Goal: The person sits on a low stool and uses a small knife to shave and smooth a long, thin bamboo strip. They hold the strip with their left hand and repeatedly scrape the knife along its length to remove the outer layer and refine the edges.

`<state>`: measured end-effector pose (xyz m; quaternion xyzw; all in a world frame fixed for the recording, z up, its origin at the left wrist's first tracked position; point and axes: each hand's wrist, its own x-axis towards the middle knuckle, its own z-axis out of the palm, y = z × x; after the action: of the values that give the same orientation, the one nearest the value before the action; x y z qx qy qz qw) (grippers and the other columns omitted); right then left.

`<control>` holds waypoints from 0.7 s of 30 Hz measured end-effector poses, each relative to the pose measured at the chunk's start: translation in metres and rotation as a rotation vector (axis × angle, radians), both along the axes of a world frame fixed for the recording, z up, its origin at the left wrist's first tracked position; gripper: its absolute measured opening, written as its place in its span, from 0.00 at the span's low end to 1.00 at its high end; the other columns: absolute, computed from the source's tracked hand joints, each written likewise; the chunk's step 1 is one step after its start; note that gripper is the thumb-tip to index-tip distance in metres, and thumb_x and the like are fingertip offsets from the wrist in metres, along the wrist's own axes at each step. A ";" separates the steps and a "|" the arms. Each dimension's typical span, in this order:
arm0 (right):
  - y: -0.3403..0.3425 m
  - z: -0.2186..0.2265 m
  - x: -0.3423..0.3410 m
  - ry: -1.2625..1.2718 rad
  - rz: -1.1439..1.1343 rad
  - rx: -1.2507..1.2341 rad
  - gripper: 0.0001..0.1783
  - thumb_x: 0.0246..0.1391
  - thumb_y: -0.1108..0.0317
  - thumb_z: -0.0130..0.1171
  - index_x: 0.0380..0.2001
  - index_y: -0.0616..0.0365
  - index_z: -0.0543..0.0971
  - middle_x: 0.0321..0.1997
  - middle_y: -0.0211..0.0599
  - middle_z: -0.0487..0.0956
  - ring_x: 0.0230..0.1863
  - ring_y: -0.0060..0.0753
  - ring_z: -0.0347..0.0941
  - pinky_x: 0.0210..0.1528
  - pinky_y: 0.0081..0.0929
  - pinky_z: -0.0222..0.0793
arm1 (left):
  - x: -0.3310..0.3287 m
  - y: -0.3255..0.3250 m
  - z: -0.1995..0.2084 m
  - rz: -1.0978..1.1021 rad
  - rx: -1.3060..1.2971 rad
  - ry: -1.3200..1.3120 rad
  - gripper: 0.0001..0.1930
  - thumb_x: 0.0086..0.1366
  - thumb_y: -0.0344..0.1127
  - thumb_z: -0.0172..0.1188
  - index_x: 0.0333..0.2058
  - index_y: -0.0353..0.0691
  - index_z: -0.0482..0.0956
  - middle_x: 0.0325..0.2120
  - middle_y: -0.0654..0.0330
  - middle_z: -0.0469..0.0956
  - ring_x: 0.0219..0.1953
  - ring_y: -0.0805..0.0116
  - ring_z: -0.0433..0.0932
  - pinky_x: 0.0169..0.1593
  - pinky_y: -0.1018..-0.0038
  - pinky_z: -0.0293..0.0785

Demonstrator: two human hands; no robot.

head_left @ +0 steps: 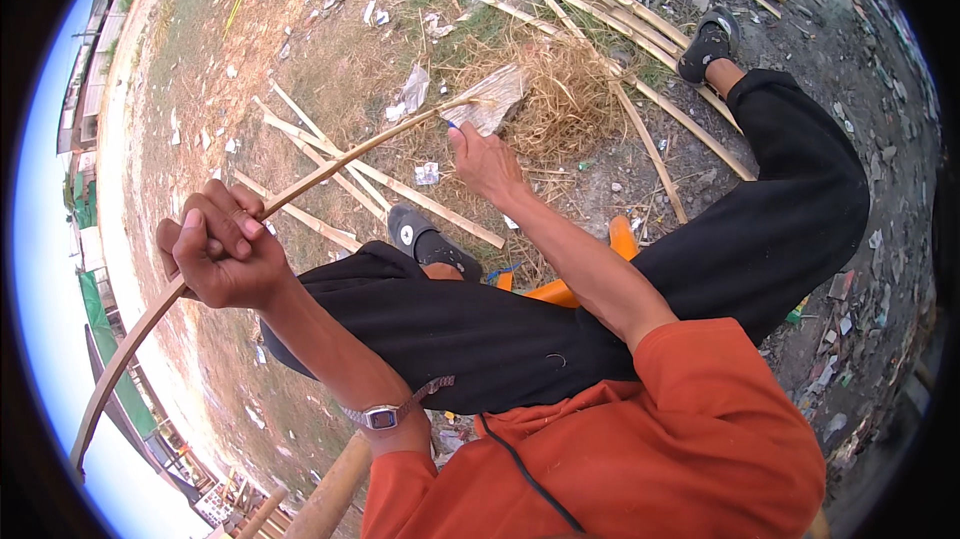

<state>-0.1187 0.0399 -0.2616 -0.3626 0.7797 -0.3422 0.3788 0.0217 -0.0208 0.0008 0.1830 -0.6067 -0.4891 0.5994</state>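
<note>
A long, thin bamboo strip (335,165) slants across the view, from the lower left rim up to the pile of shavings. My left hand (222,244) is closed round it, knuckles up, with the rear part bending down behind the fist. Near the far end, my right hand (487,165) is closed, thumb pointing forward. A small blue bit shows by that thumb; the rest of what the hand holds is hidden. Just beyond lies a flat greyish piece (492,104), its kind unclear, with the strip's tip over it.
Pale curly shavings (570,99) lie heaped ahead. Split bamboo strips (640,29) cross the ground at far right, and several more (420,201) lie left of the heap. My shoes (430,244) flank the heap. Something orange (622,237) shows between my legs. A thick pole (335,484) is at lower left.
</note>
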 end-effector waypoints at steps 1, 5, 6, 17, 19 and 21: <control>0.002 0.000 0.001 -0.002 -0.013 0.014 0.25 0.65 0.50 0.33 0.41 0.61 0.71 0.32 0.65 0.77 0.40 0.68 0.74 0.45 0.56 0.67 | 0.001 0.003 0.001 -0.034 0.010 -0.010 0.16 0.57 0.26 0.43 0.13 0.49 0.53 0.06 0.65 0.53 0.12 0.74 0.57 0.18 0.76 0.55; 0.002 -0.074 -0.024 0.056 0.027 0.179 0.28 0.65 0.50 0.32 0.43 0.63 0.73 0.33 0.67 0.76 0.40 0.70 0.73 0.46 0.57 0.66 | -0.012 0.003 0.003 -0.025 -0.050 -0.013 0.15 0.56 0.26 0.43 0.13 0.48 0.53 0.05 0.65 0.53 0.11 0.74 0.55 0.16 0.77 0.55; 0.007 -0.076 -0.024 0.056 -0.013 0.176 0.28 0.65 0.49 0.32 0.42 0.63 0.73 0.33 0.66 0.76 0.40 0.69 0.73 0.46 0.56 0.66 | -0.008 0.005 0.002 -0.033 -0.076 -0.050 0.15 0.56 0.26 0.42 0.14 0.47 0.53 0.05 0.65 0.54 0.11 0.74 0.55 0.16 0.77 0.56; 0.013 0.006 0.001 -0.151 -0.079 -0.160 0.33 0.64 0.44 0.33 0.33 0.65 0.75 0.30 0.65 0.77 0.37 0.68 0.73 0.44 0.55 0.65 | 0.003 0.015 0.006 -0.067 -0.060 -0.022 0.15 0.57 0.26 0.41 0.14 0.47 0.53 0.05 0.64 0.54 0.11 0.74 0.55 0.15 0.77 0.55; 0.010 -0.003 0.004 -0.129 -0.066 -0.095 0.34 0.64 0.44 0.33 0.32 0.66 0.77 0.31 0.64 0.77 0.38 0.68 0.73 0.45 0.55 0.66 | 0.004 0.011 0.007 -0.073 -0.063 -0.003 0.14 0.57 0.26 0.42 0.15 0.47 0.54 0.05 0.63 0.56 0.09 0.75 0.55 0.15 0.77 0.58; 0.008 -0.028 0.008 -0.046 -0.081 0.041 0.34 0.64 0.45 0.33 0.32 0.66 0.79 0.31 0.65 0.77 0.39 0.68 0.73 0.46 0.54 0.66 | 0.005 0.010 0.007 -0.081 -0.060 -0.002 0.13 0.57 0.26 0.42 0.15 0.46 0.55 0.05 0.63 0.56 0.09 0.75 0.55 0.15 0.77 0.58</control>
<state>-0.1103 0.0481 -0.2891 -0.3146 0.7917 -0.3495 0.3899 0.0266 -0.0104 0.0080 0.1408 -0.6288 -0.4940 0.5838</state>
